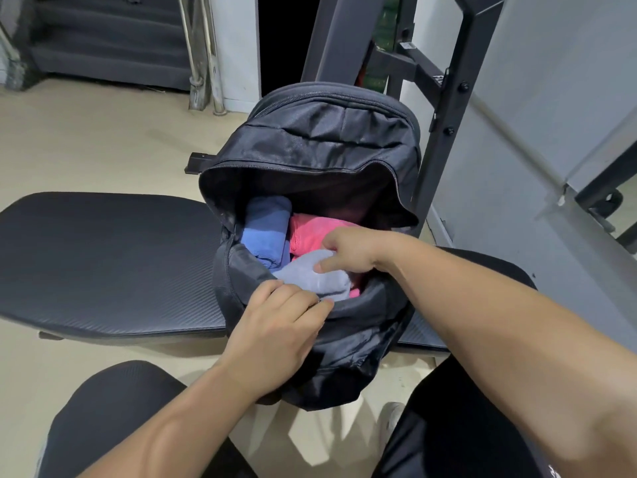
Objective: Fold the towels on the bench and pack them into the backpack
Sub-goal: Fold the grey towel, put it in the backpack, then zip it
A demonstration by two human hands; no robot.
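Black backpack | left hand pinches rim | right hand grips grey towel

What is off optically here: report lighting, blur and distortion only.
Head view: soft, even light, no glare; the backpack is shadowed inside, under its flap. Head view: wide-angle distortion bows the bench and stretches the forearms. Head view: the left hand on the backpack's rim and the right hand on the pale towel are fairly sharp; the right forearm smears near the corner.
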